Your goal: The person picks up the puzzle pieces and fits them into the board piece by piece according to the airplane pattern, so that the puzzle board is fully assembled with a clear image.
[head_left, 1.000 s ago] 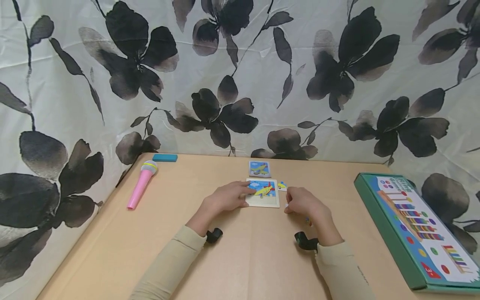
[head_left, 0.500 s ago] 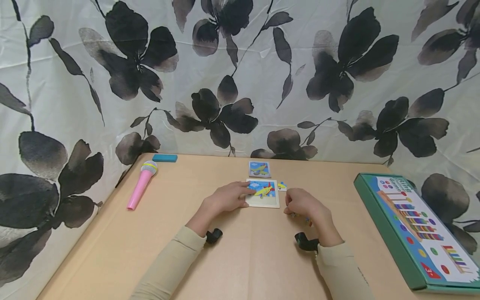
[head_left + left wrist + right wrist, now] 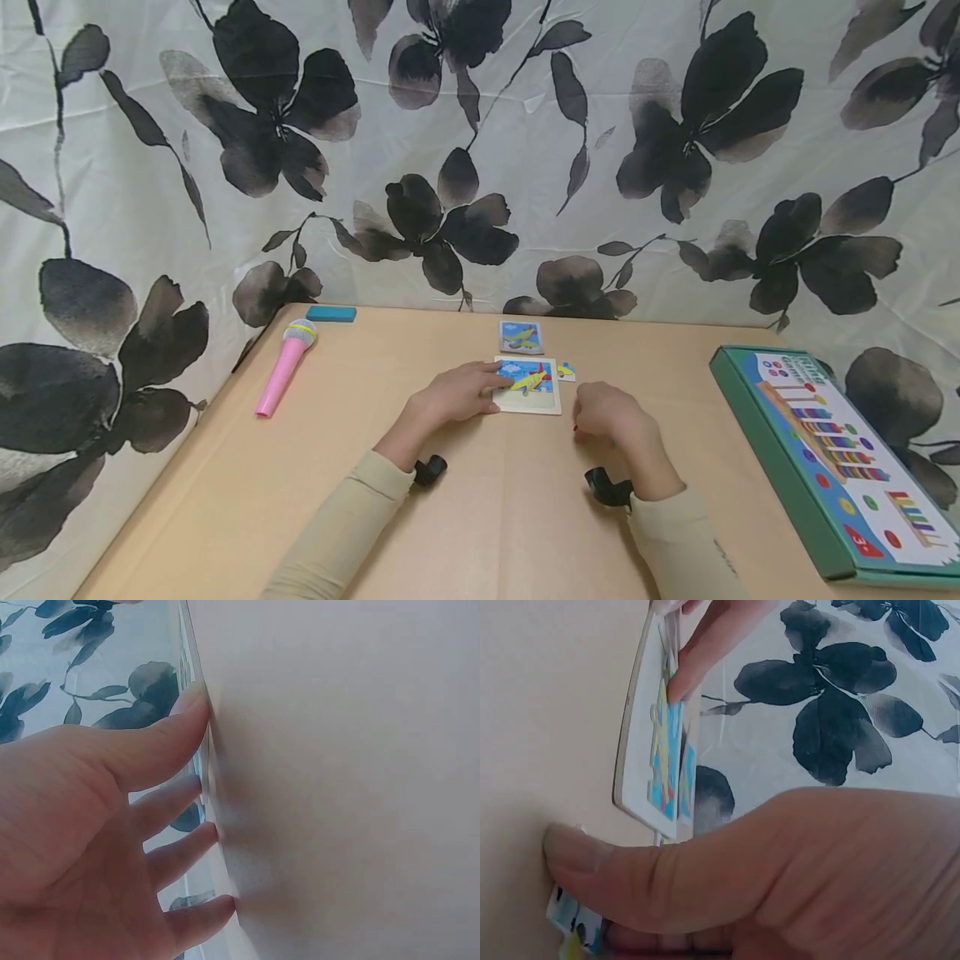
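A jigsaw board (image 3: 528, 403) with a yellow plane on a blue picture lies mid-table. My left hand (image 3: 457, 393) rests on its left side, index fingertip on the picture and thumb by the near-left corner. In the left wrist view the left fingers (image 3: 191, 859) reach down, fairly straight. To the right of the board, my right hand (image 3: 615, 417) is low over the table. Its thumb and curled fingers pinch a small puzzle piece (image 3: 564, 909), blue and white with dark marks, mostly hidden by the hand in the head view.
Behind the board lies a small plane picture card (image 3: 521, 337). A loose puzzle piece (image 3: 566, 372) sits against the board's right edge. At left are a pink toy microphone (image 3: 282, 379) and a blue block (image 3: 332, 314). A large green-sided box (image 3: 832, 467) stands at right.
My right hand has shifted and turned slightly, and a red bit now shows at its fingertips. Coloured bits seen beneath that hand earlier are now out of sight. The left hand stays on the board.
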`<move>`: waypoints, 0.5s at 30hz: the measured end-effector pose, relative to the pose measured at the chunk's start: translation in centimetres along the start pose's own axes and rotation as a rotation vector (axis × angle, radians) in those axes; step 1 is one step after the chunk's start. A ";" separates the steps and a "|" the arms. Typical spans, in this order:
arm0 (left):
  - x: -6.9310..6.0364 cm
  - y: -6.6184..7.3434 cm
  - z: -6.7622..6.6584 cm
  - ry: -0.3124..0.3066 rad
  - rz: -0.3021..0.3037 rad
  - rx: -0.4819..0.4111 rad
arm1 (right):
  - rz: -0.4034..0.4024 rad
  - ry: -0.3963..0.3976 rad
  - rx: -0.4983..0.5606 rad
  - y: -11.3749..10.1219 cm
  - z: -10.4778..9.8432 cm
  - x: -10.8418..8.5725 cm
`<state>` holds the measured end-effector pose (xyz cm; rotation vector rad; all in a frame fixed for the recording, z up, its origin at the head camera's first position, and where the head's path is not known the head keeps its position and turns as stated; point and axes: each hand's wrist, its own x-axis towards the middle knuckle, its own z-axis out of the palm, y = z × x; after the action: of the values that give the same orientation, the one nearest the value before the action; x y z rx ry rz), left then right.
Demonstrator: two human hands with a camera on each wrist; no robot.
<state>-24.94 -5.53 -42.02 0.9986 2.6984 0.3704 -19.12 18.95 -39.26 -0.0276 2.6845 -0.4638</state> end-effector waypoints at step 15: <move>0.2 -0.1 0.0 0.000 0.009 0.020 | -0.218 -0.015 0.144 0.9 0.6 1.6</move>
<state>-25.12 -5.44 -42.07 1.0161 2.7039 0.3452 -20.32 19.46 -40.67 -0.2833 2.6380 -0.7192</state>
